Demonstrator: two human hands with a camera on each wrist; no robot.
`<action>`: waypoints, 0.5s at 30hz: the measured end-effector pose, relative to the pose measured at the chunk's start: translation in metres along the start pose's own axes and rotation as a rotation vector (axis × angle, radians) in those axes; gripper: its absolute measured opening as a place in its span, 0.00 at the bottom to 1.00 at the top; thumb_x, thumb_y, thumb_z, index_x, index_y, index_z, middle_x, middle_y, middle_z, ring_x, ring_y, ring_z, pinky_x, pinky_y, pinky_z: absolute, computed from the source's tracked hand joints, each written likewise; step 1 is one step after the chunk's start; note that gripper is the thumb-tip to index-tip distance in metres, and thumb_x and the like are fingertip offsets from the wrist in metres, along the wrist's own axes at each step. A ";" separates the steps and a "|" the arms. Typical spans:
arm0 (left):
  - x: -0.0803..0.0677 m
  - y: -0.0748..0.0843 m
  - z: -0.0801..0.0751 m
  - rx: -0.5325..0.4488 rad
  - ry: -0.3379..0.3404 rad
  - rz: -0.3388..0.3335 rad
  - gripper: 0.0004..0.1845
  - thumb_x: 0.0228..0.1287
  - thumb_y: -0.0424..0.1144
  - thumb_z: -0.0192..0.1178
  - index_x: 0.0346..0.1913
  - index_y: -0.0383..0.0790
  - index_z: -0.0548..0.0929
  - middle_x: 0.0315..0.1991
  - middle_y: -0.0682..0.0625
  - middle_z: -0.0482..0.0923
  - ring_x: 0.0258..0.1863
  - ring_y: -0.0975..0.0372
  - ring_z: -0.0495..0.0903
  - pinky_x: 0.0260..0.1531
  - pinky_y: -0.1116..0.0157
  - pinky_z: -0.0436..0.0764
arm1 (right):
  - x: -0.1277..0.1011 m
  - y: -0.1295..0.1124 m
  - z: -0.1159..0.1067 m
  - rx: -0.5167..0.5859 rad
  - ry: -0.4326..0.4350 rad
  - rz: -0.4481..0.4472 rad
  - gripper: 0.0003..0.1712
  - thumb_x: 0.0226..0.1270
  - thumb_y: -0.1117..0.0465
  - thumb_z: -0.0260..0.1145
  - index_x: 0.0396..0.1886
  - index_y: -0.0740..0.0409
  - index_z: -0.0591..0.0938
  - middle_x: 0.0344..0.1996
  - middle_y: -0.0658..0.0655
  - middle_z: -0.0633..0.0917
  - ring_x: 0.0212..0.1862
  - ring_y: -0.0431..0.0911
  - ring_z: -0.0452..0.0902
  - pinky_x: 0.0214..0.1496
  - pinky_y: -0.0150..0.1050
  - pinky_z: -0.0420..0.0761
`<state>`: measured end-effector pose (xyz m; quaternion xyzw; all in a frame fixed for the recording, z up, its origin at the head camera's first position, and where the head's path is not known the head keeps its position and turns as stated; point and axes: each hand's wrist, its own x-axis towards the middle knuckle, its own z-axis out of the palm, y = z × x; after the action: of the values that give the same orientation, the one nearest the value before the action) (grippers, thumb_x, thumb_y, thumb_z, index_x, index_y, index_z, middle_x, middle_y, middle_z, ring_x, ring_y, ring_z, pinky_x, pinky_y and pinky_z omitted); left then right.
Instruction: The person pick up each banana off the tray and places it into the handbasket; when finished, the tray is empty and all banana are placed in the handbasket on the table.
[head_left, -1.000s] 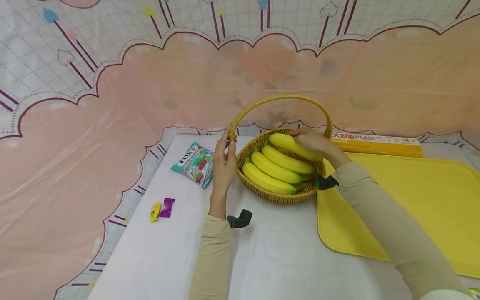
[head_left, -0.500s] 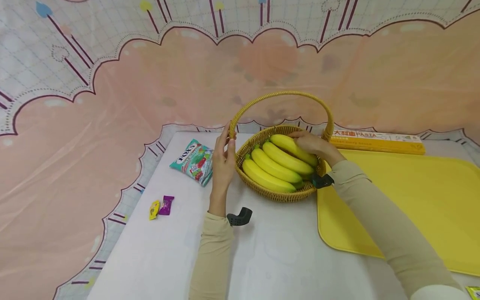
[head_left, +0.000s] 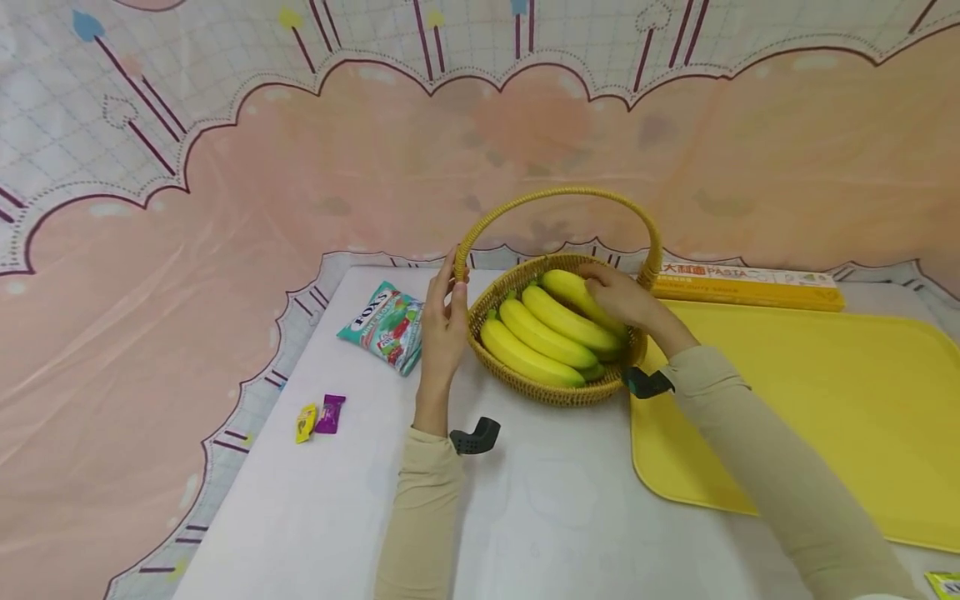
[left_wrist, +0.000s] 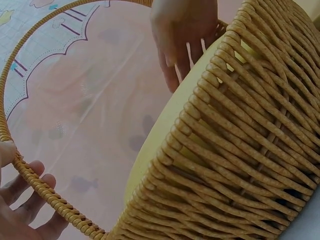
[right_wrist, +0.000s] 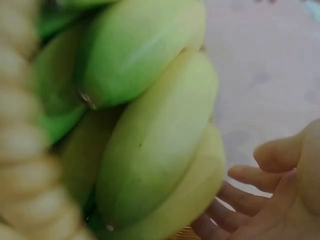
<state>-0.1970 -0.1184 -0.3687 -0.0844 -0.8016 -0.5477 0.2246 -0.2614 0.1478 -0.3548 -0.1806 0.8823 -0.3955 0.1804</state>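
A woven wicker basket (head_left: 555, 392) with a tall hoop handle (head_left: 558, 193) stands on the white table and holds a bunch of yellow bananas (head_left: 540, 333). My left hand (head_left: 444, 321) is at the handle's left foot. In the left wrist view the handle (left_wrist: 45, 192) runs between its thumb and fingers (left_wrist: 30, 182). My right hand (head_left: 618, 298) lies on the far banana inside the basket. Its fingers (left_wrist: 182, 50) hang straight down over the banana (left_wrist: 170, 125). In the right wrist view the bananas (right_wrist: 155, 140) fill the frame, with relaxed fingers (right_wrist: 250, 200) beside them.
A teal candy bag (head_left: 382, 325) lies left of the basket, and two small wrapped sweets (head_left: 321, 417) lie nearer the table's left edge. A yellow tray (head_left: 825, 400) sits to the right, with a long pasta box (head_left: 750, 285) behind it. Pink cloth hangs behind the table.
The bananas have settled lower into the basket, and my right hand has slid along the far banana. The left hand has stayed at the handle's foot.
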 end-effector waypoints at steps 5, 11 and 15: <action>0.001 -0.003 -0.004 -0.005 0.000 0.012 0.24 0.75 0.44 0.43 0.71 0.65 0.59 0.59 0.47 0.72 0.60 0.56 0.72 0.55 0.53 0.76 | -0.028 -0.005 0.001 -0.033 0.052 -0.062 0.30 0.76 0.58 0.44 0.74 0.62 0.53 0.73 0.66 0.56 0.72 0.62 0.51 0.71 0.59 0.55; -0.003 -0.008 -0.012 0.002 -0.049 -0.005 0.25 0.75 0.44 0.42 0.72 0.64 0.56 0.62 0.47 0.70 0.62 0.54 0.70 0.58 0.52 0.75 | -0.079 0.005 -0.001 -0.002 0.104 -0.130 0.29 0.76 0.54 0.47 0.72 0.57 0.59 0.72 0.63 0.59 0.71 0.63 0.55 0.68 0.62 0.60; -0.006 0.003 -0.024 0.053 -0.146 -0.025 0.28 0.75 0.45 0.43 0.75 0.56 0.51 0.67 0.44 0.64 0.66 0.51 0.66 0.61 0.49 0.71 | -0.120 0.026 -0.004 -0.005 0.183 -0.107 0.27 0.75 0.52 0.48 0.70 0.55 0.63 0.68 0.62 0.66 0.66 0.65 0.63 0.61 0.59 0.69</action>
<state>-0.1839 -0.1391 -0.3622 -0.1085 -0.8309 -0.5214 0.1608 -0.1631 0.2220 -0.3510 -0.1908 0.8852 -0.4172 0.0773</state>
